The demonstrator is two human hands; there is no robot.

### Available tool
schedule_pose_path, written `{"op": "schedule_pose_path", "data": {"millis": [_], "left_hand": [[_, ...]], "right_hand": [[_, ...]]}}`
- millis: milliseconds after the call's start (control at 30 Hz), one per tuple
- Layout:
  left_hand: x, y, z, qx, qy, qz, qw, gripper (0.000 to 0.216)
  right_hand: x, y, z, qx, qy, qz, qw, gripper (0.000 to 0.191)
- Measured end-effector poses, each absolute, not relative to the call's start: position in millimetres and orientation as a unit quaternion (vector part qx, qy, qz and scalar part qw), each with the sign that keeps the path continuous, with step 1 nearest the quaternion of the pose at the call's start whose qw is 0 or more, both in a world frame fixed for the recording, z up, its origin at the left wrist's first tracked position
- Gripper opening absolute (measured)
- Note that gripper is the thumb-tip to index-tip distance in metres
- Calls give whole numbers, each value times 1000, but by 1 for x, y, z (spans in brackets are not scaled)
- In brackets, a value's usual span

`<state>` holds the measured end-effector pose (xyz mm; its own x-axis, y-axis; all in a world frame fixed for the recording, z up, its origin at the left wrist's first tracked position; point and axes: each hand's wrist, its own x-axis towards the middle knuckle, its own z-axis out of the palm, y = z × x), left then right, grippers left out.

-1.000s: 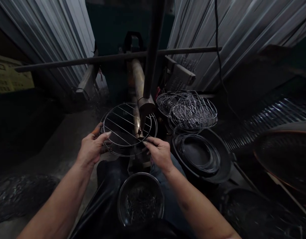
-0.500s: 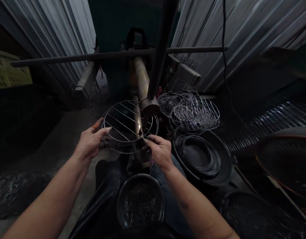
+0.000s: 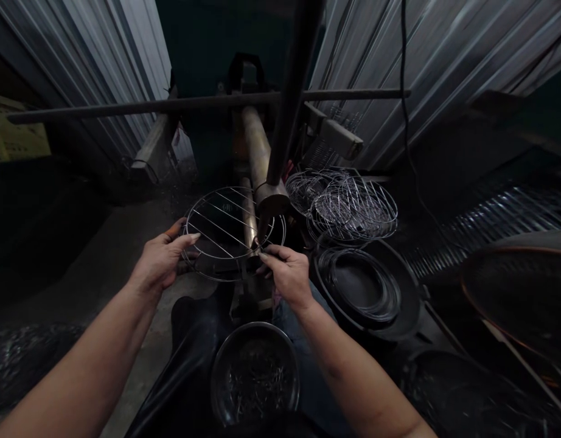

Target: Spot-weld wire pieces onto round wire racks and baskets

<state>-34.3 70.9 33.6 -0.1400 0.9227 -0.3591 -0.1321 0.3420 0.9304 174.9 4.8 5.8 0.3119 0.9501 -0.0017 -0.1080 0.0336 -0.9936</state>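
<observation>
My left hand (image 3: 156,261) is closed on the left rim of a round wire rack (image 3: 219,258), its thumb on top. The rack is held roughly level, with parallel bars across its upper ring and a second ring below. My right hand (image 3: 290,274) pinches at the near right rim, beside the electrode tip (image 3: 257,243) of what looks like a spot welder. What lies between those fingertips is too small to make out. Above them is the welder's thick brass-coloured arm (image 3: 257,143), with a thinner lower rod (image 3: 248,213) seen through the rack.
Between my legs sits a metal bowl (image 3: 214,383) with small metal bits. Right of the welder are a pile of wire racks (image 3: 353,207) and coiled wire (image 3: 394,298) in a dark pan. A long horizontal bar (image 3: 125,108) crosses behind; a dark cable (image 3: 406,121) hangs at right.
The whole view has shifted slightly left. Both hands keep their places on the rack, and the rack stays at the electrode tip.
</observation>
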Motion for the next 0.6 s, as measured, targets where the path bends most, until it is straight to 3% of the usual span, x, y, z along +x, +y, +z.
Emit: {"op": "schedule_pose_path", "data": {"millis": [400,600], "left_hand": [[-28,78,38,313,613,459,562,59],[-28,79,37,304,594,469,578,58]], "right_hand": [[183,8,5,-542,-414,462,567,24],[193,-1,-15,-575,-511,352,534,20]]}}
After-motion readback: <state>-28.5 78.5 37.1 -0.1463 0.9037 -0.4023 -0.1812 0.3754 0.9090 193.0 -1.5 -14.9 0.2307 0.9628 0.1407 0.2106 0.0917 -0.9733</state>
